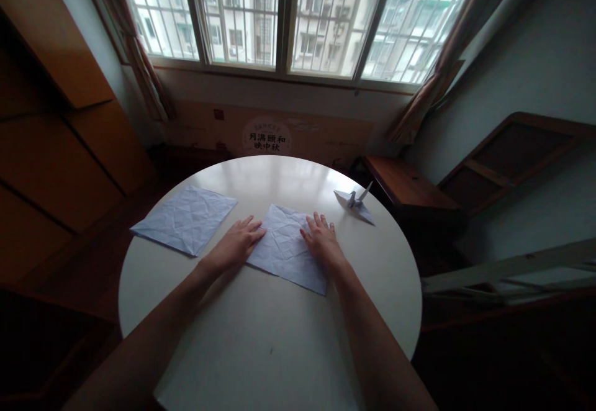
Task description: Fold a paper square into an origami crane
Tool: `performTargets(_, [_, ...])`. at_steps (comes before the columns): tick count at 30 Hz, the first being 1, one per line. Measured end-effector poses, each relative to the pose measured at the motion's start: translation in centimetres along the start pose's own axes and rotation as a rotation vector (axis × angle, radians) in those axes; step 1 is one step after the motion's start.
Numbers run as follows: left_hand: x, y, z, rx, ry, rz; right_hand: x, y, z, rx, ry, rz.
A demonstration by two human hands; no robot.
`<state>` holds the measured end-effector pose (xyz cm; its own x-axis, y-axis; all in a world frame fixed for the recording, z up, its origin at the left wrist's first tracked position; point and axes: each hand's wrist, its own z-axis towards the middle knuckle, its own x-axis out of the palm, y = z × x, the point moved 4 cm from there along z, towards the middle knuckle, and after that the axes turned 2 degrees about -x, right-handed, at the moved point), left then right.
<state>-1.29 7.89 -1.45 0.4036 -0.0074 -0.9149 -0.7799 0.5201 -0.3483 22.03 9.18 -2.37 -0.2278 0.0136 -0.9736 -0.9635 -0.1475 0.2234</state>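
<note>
A creased sheet of white paper (284,240) lies unfolded on the round white table (261,330) in front of me. On its left edge rests my left hand (239,240), fingers stretched out and slightly apart. My right hand (323,237) lies on the sheet's right side with its fingers spread, covering that edge. Neither hand grips anything. A second creased sheet (186,220) lies flat to the left, apart from my left hand. Beyond my right hand, near the table's far right edge, stands a folded paper crane (356,202) with its wings out.
Past the table's far edge is a barred window (279,20) with curtains at both sides. A brown wooden bench (410,181) stands at the right, close to the table. Wooden cabinets (60,138) line the left side.
</note>
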Motion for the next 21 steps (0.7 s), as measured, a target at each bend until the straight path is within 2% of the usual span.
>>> performTargets(3, [0.0, 0.7, 0.1, -0.062, -0.081, 0.069, 0.4, 0.8, -0.1, -0.075, 0.029, 0.014])
performTargets(6, [0.2, 0.1, 0.3, -0.003, -0.111, 0.031, 0.7, 1.1, -0.1, -0.058, 0.026, 0.006])
performTargets(9, [1.1, -2.0, 0.2, 0.154, -0.015, -0.062, 1.1, 0.9, 0.1, -0.001, 0.005, -0.010])
performTargets(12, [2.4, -3.9, -0.3, 0.240, 0.096, -0.055, 1.3, 0.8, 0.4, 0.063, -0.021, -0.024])
performTargets(15, [3.4, -4.3, -0.6, 0.183, 0.147, 0.000, 1.4, 0.9, 0.5, 0.109, -0.018, -0.027])
performTargets(21, [3.1, -2.3, -0.3, -0.111, 0.127, 0.144, 1.2, 1.0, 0.5, 0.133, 0.014, -0.026])
